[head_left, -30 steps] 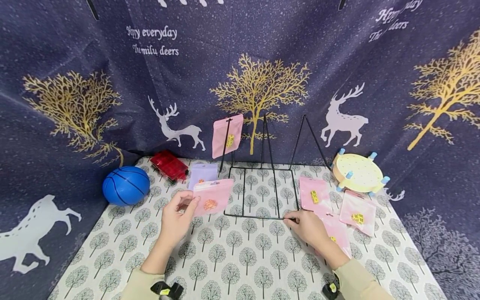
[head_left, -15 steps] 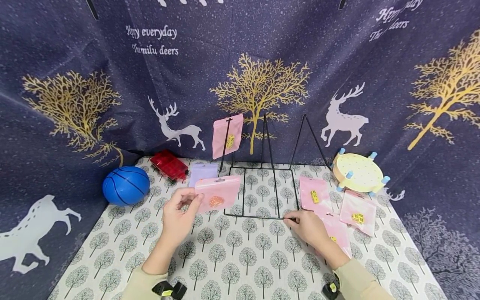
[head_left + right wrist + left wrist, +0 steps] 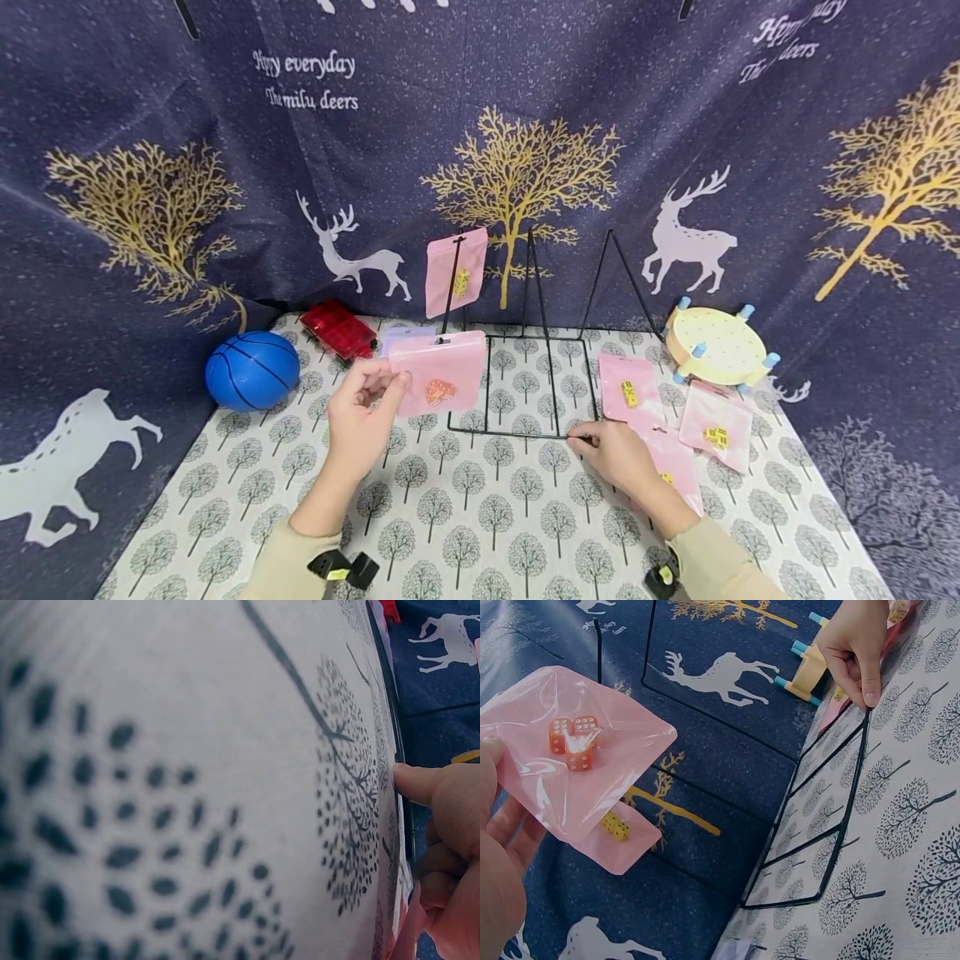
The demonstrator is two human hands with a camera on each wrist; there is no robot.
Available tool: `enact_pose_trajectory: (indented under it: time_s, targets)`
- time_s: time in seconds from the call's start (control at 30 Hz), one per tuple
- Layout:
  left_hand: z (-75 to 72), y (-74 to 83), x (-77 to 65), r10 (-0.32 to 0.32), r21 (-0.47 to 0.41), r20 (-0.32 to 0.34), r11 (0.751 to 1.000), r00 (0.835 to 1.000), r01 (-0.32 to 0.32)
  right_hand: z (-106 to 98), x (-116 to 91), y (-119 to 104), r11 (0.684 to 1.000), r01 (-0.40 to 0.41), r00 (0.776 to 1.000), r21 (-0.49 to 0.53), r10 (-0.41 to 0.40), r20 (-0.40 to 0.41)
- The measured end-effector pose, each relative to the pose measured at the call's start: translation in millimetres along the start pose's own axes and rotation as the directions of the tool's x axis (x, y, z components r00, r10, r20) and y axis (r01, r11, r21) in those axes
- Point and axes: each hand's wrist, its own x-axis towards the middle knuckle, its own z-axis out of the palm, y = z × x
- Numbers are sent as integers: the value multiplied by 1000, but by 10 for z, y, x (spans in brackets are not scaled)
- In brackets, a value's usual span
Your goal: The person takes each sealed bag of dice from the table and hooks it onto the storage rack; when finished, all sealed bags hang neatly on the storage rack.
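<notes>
My left hand [image 3: 363, 425] pinches the left side of a pink zip bag [image 3: 420, 379] and holds it upright above the table. Orange dice [image 3: 574, 742] lie inside it. In the head view its top edge overlaps the lower end of the left rod on a black wire display rack [image 3: 517, 435]. Another pink bag [image 3: 438, 296], with yellow dice, hangs higher on that rod. My right hand [image 3: 618, 458] pinches the rack's front right corner at the tabletop; in the right wrist view its thumb [image 3: 416, 784] presses against the black wire.
Pink bags with yellow dice [image 3: 628, 394] lie right of the rack, partly under my right forearm. Behind them stands a yellow round piece with blue pegs [image 3: 716, 342]. A lilac bag [image 3: 405, 332], red bags [image 3: 337, 327] and a blue ball [image 3: 251, 372] are at left.
My left hand has raised the pink bag with orange dice and moved it slightly right, up to the left rod and over more of the lilac bag. The right hand stays on the rack.
</notes>
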Motion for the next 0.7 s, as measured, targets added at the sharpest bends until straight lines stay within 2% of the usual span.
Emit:
enact_pose_trajectory:
  time_s: [0.33, 0.7]
  targets:
    - [26, -54, 29, -35, -33, 25, 999, 999, 36, -28, -5, -34, 1000, 12, 1000, 8, -12, -2]
    - [117, -110, 78, -89, -34, -12, 996, 996, 88, -13, -3, -26, 1000, -27, 999, 9, 26, 25]
